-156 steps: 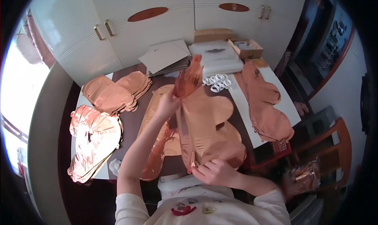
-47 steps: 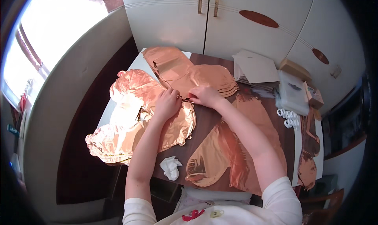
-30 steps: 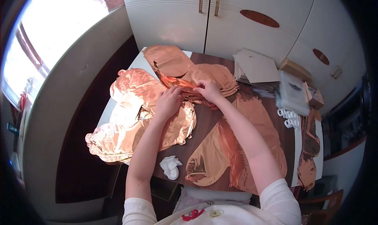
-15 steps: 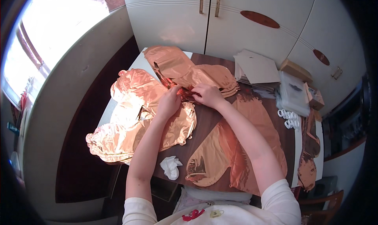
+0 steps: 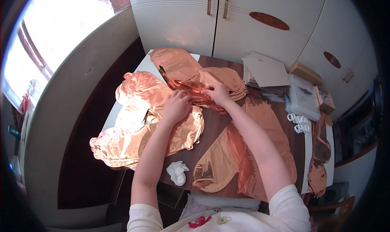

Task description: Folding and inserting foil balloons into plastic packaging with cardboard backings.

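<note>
The right hand (image 5: 217,95) pinches folds of the copper foil stack (image 5: 193,72), which lies under and just beyond both hands. The left hand (image 5: 177,107) bends over its near edge (gripping or pressing, I cannot tell). Shinier foil (image 5: 136,128) spreads beside the left hand; white rings (image 5: 298,123) sit well right of both.

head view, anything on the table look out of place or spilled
A crumpled white wad, perhaps tissue, lies loose near the front edge of the table, unlike the copper foil shapes beside it. Farther back, the pale card stack is askew, its sheets not lined up. I see nothing spilled.
</note>
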Tool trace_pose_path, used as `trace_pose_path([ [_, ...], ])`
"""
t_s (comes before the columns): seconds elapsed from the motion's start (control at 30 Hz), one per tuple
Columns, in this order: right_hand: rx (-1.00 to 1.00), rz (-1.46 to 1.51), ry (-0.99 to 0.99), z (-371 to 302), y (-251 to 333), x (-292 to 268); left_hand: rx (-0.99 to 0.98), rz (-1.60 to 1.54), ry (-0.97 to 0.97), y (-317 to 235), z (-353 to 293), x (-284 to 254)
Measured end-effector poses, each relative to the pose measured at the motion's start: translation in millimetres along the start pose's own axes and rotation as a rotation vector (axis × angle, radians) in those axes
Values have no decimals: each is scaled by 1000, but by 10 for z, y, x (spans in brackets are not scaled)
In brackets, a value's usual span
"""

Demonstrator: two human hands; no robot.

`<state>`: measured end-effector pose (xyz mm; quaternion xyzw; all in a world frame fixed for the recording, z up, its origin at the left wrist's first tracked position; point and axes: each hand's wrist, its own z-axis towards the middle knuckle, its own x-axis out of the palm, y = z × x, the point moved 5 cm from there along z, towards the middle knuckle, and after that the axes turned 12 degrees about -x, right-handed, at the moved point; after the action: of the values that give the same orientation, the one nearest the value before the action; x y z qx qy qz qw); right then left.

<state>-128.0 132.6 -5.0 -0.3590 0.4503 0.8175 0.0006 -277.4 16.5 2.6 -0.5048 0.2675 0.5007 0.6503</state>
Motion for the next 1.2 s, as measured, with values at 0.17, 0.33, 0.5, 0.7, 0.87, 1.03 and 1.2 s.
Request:
trace_pose_path([
  [0.17, -123, 1, -234, 199, 7, -307, 47, 37, 42, 34, -1, 124],
  [0.33, -321, -91, -559, 355, 622, -929, 43, 65, 91, -45, -1, 68],
  [0.5, -612, -432, -360, 147, 1139, -1066, -12, 92, 123, -24, 18, 85],
  [0.7, -919, -561, -132, -542, 1247, -930, -21, 252, 183, -21, 341, 223],
  [0.87, -958, -483, -98, -1169, 1473, -1080, -66, 45, 203, -114, 684, 131],
  [1.03, -809, -370, -158, -1427, 1267, -1205, -815, -1054, 335, 116, 678, 221],
  [1.2, -633, -358, -270, -1470, 1073, -1054, -829, -1259, 702, -399, 91, -23],
])
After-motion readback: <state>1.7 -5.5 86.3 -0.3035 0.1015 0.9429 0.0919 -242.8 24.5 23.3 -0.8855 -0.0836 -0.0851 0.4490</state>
